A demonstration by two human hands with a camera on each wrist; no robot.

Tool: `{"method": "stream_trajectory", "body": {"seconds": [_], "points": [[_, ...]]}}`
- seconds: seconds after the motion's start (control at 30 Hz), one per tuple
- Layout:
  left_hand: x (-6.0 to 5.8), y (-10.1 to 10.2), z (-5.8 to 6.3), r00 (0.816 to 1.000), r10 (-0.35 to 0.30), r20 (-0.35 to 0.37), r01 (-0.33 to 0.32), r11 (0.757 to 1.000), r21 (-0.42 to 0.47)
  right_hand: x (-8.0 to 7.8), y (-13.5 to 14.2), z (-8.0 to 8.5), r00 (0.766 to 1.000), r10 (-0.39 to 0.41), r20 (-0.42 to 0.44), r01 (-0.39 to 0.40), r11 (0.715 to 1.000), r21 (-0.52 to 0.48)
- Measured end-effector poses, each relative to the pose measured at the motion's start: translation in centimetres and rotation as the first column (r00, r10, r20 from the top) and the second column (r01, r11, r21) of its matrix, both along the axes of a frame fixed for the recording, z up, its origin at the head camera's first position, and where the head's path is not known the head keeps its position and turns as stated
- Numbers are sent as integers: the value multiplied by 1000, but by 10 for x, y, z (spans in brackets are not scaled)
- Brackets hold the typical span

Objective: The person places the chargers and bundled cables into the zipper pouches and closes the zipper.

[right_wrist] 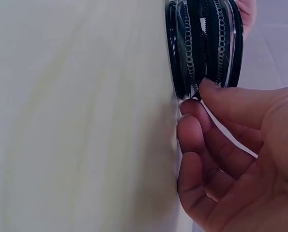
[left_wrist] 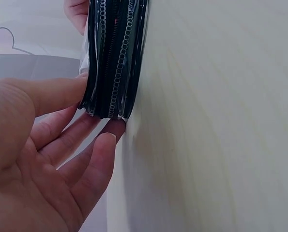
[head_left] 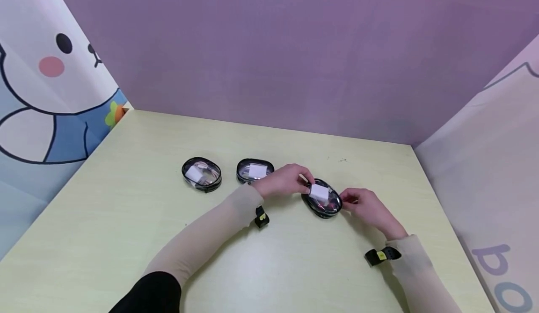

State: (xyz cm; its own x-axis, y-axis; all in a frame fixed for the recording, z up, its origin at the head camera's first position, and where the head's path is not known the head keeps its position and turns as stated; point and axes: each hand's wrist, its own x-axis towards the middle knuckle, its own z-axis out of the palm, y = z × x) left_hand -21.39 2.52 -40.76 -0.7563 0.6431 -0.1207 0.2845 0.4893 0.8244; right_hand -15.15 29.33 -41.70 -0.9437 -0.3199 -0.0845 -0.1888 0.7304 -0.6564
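Note:
A small oval clear pouch with black piping and a zipper round its side lies between my hands, a white charger block visible through its top. My left hand grips its left end. In the left wrist view the thumb lies at its upper edge and the fingertips are at its lower side. On the opposite end, my right hand pinches the pouch at the zipper band. The right thumb and index finger meet there, with the other fingers curled below.
Two similar pouches with white blocks inside sit to the left: one pouch apart, another pouch partly behind the left hand. A purple panel rises behind the pale table; printed panels stand at both sides.

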Motion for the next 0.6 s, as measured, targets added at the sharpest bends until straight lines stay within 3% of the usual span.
{"method": "stream_trajectory", "body": {"seconds": [0.33,0.5,0.6], "points": [[0,-1,0,999,-18,-41,17,999,-30,-1,-3,1,999,13,-32,-11,999,43],[0,-2,2,990,-56,-127,43,994,-100,-2,-4,2,998,1,-64,4,998,70],[-1,-1,4,971,-114,-211,82,985,-152,-4,-5,2,996,-16,-93,24,996,85]]}}
